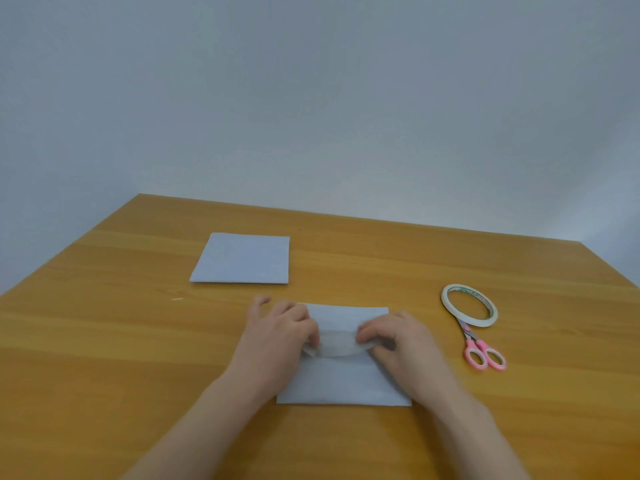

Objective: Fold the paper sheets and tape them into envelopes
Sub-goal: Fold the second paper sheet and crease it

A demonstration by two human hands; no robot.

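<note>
Paper sheet (343,379) on tabletop (104,341): our left hand (280,336) & right hand (398,341) pinch its folded flap; tape roll (469,305) nearby.

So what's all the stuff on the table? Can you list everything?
Table: one, orange-brown wood, under everything.
Folded paper: one, pale blue-white, near middle, under the hands.
Paper stack: one, pale blue-white, further back on the left; sheet count unclear.
Tape roll: one, white, on the right.
Scissors: one pair, pink handles, right, tips under the tape roll.
Left hand: pinches the paper's flap.
Right hand: pinches the same flap.
</note>
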